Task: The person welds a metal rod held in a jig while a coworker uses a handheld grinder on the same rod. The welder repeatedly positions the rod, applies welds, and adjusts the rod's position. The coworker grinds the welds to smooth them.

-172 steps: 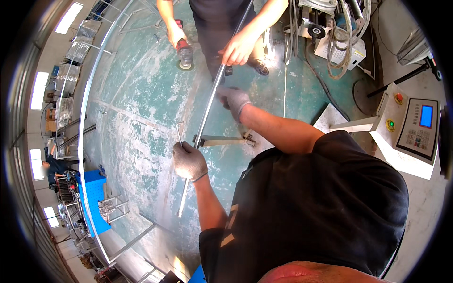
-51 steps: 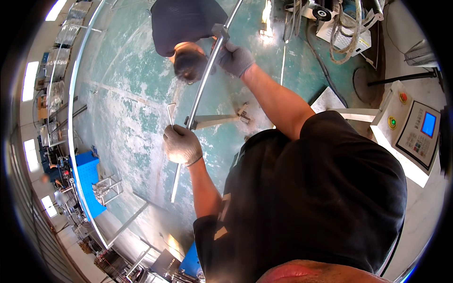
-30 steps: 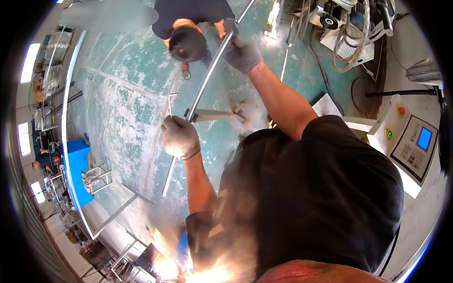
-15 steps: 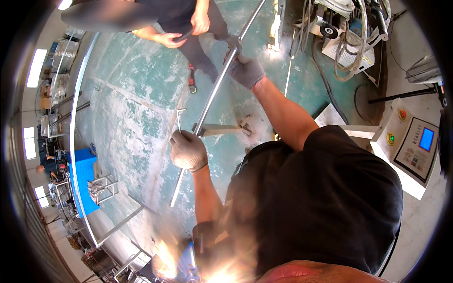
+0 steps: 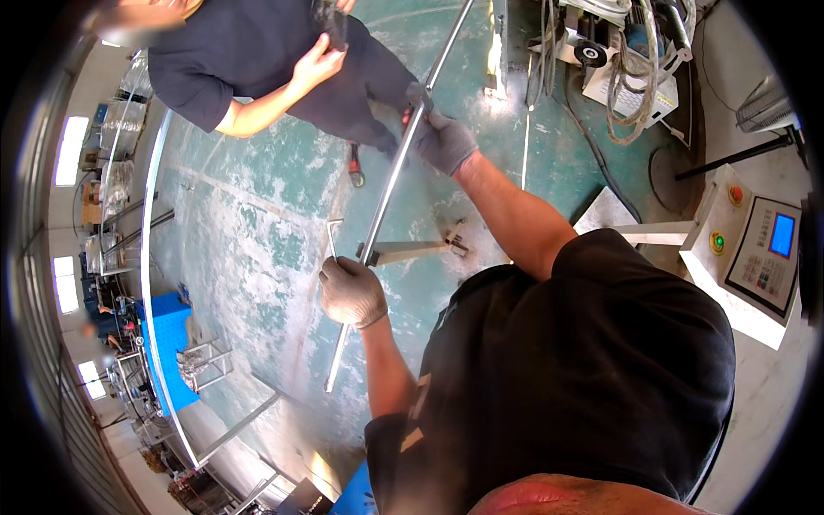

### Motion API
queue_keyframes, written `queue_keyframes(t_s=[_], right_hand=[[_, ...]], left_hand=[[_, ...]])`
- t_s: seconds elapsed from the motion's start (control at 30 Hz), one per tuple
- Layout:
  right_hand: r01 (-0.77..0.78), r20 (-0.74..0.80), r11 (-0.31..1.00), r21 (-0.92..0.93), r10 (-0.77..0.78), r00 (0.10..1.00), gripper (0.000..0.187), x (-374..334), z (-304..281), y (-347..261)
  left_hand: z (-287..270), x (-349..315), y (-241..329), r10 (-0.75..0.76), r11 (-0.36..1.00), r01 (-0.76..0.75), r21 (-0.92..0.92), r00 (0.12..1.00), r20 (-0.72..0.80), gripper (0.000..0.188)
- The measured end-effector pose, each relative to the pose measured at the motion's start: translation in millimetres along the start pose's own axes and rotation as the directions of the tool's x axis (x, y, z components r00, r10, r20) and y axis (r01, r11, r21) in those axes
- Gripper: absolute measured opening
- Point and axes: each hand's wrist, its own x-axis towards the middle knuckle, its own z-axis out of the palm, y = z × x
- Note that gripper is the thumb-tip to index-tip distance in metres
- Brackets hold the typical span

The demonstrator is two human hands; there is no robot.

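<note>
A long shiny metal tube (image 5: 391, 182) slants in front of me, from the far top to the near left. My left hand (image 5: 353, 292), in a grey work glove, is closed on an L-shaped hex key (image 5: 333, 237) whose short bent end points up. The tube passes behind that hand, beside a small dark clamp (image 5: 368, 256). Farther up, my gloved right hand (image 5: 448, 143) is closed at the tube, just below a dark block (image 5: 418, 93) fitted on it. Some of its fingers are hidden behind the tube.
A co-worker (image 5: 249, 60) stands at the far left, a dark object in hand. A support arm (image 5: 412, 251) runs under the tube. At right are a control box (image 5: 747, 249), a fan (image 5: 762, 107) and a cabled machine (image 5: 635, 86). A long rail (image 5: 148, 257) curves at left.
The co-worker shows more fully and has raised the dark object. The bright flare at the lower edge has mostly faded. My hands keep their hold, sitting slightly lower in view.
</note>
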Motion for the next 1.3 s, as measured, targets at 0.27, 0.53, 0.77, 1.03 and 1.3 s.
queue_keyframes(t_s=[0.27, 0.53, 0.77, 1.03, 1.3], right_hand=[[0.006, 0.070, 0.999, 0.037, -0.009, 0.998, 0.039, 9.4, -14.2, -2.3], [0.032, 0.047, 0.999, 0.013, -0.033, 0.998, 0.039, 0.1, -0.2, 3.0], [0.057, 0.032, 0.998, 0.003, -0.057, 0.998, 0.028, 9.3, -14.1, -1.2], [0.068, 0.023, 0.998, -0.005, -0.068, 0.997, 0.025, 14.5, -21.3, -0.7], [0.034, 0.103, 0.999, -0.005, -0.034, 0.994, 0.037, 6.7, -13.8, 2.2]], left_hand=[[2.8, 0.5, -0.6, 0.021, 1.000, -0.022, -0.012, 1.000, -0.017, 0.013], [2.1, -0.9, 0.2, 0.027, 0.999, -0.027, -0.017, 0.999, -0.034, 0.012], [-1.8, -0.1, 3.1, 0.031, 0.999, -0.031, -0.014, 0.999, -0.019, 0.015], [-5.5, -0.2, 7.0, -0.008, 1.000, 0.008, 0.001, 1.000, 0.028, 0.015], [-1.8, -1.5, 4.5, 0.016, 1.000, -0.016, -0.006, 1.000, -0.006, 0.014]])
